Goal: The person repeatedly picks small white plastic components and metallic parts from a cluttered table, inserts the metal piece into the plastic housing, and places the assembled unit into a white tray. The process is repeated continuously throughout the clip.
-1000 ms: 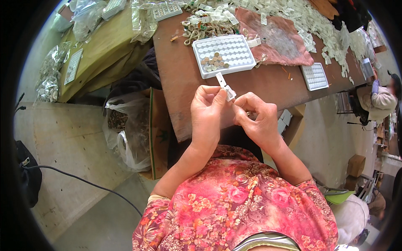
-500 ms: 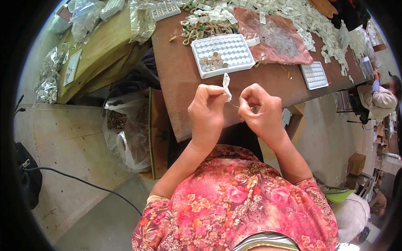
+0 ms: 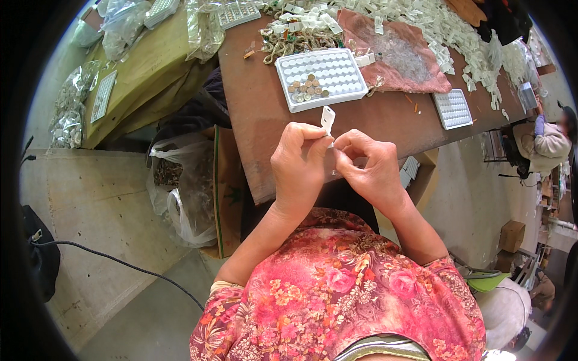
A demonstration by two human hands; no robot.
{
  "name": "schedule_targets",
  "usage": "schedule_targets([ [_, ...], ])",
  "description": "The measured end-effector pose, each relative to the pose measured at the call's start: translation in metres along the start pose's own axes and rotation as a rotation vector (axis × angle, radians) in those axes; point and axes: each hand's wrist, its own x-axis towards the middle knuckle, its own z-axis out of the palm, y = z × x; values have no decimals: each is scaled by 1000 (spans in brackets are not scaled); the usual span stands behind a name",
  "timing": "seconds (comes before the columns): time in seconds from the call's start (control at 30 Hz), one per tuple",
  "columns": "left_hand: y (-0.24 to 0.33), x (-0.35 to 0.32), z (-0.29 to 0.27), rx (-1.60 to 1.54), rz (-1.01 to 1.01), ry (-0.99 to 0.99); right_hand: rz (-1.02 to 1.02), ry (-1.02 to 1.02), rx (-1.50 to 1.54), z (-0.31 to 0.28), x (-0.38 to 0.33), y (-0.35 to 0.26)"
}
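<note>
My left hand pinches a small white plastic tag between thumb and forefinger, and the tag's slotted end sticks up past the fingertips. Close against it, my right hand is closed in a pinch at the tag's lower end. Whatever sits between the right fingertips is too small to make out. Just beyond both hands lies a white tray with rows of round pale cells. Several brown and silvery button-like discs rest loose in its near left part.
A pink cloth lies right of the tray, beside a heap of clear plastic tags. Tangled cords lie behind the tray. A second tray is at the table's right edge. A bag-lined box stands lower left. Another person sits far right.
My right hand has moved left, bringing its fingertips up to the left ones. The thin thread that ran between the hands no longer shows. The white tag has turned, showing its broader face.
</note>
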Motion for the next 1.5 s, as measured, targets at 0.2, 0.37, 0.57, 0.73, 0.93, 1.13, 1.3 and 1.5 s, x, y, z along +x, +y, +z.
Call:
schedule_targets([
  [0.2,-1,2,-4,126,88,-58,-100,16,-145,-2,3,0],
  [0.37,4,0,-6,-300,-309,-57,30,-29,46,-1,2,1],
  [0.57,4,-3,2,-956,-692,22,-8,70,134,17,-10,3],
  [0.73,1,-5,-1,-1116,-746,-24,-65,157,226,27,-11,10],
  [0.93,-1,-5,1,-1190,-789,6,-76,157,84,33,-6,16],
  [1.13,-9,9,0,-1041,-506,100,-240,218,-67,0,34,15],
  [1.3,-17,16,-3,-1022,-481,105,-510,272,-584,-6,81,22],
  [1.5,-21,15,-4,-1015,-523,128,-482,134,-569,-3,89,23],
])
